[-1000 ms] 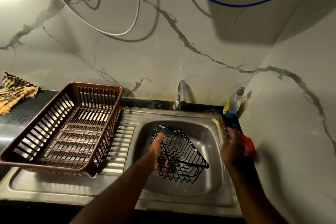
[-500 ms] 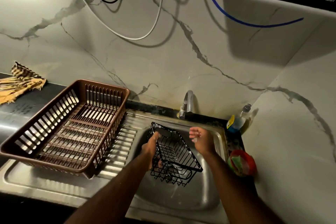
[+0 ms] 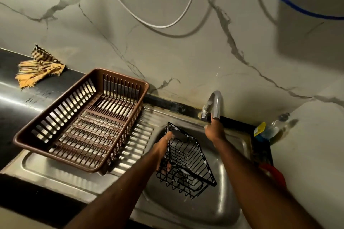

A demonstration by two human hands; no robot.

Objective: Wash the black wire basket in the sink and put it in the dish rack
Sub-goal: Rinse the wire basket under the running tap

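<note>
Fingers of the left hand [image 3: 163, 151] curl round the side of the black wire basket [image 3: 186, 161], holding it tilted over the sink [image 3: 219, 202]. Right hand [image 3: 214, 132] grips the tap [image 3: 214, 106]. Brown dish rack [image 3: 83, 119] sits on the drainboard, left of the sink.

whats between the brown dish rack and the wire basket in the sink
In the head view, the ribbed steel drainboard and the left hand gripping the wire basket lie between it and the dish rack.
</note>
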